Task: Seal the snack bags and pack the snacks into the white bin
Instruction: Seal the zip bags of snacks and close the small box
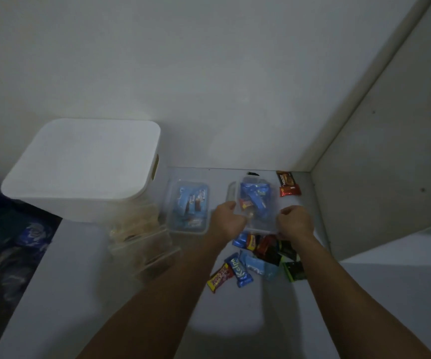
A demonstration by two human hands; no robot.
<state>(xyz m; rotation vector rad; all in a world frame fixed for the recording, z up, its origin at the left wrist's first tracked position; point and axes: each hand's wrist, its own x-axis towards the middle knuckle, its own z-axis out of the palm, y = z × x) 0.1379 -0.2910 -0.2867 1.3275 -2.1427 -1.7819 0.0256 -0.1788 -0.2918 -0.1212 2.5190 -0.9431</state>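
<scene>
Left hand (226,216) and right hand (296,221) gripping opposite sides of a clear container (257,203) holding blue-wrapped snacks, on the tabletop (235,320). Loose snack packets (258,260) heaped just below it. Second clear container (188,207) to the left; lidded white bin (82,167) beyond, far left.

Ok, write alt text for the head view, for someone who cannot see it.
Both hands, left hand and right hand, grip the near edge of a clear container holding blue snack packets, on a white surface. Loose snack packets lie just in front of it, a second clear container to its left, and a lidded white bin further left.
</scene>
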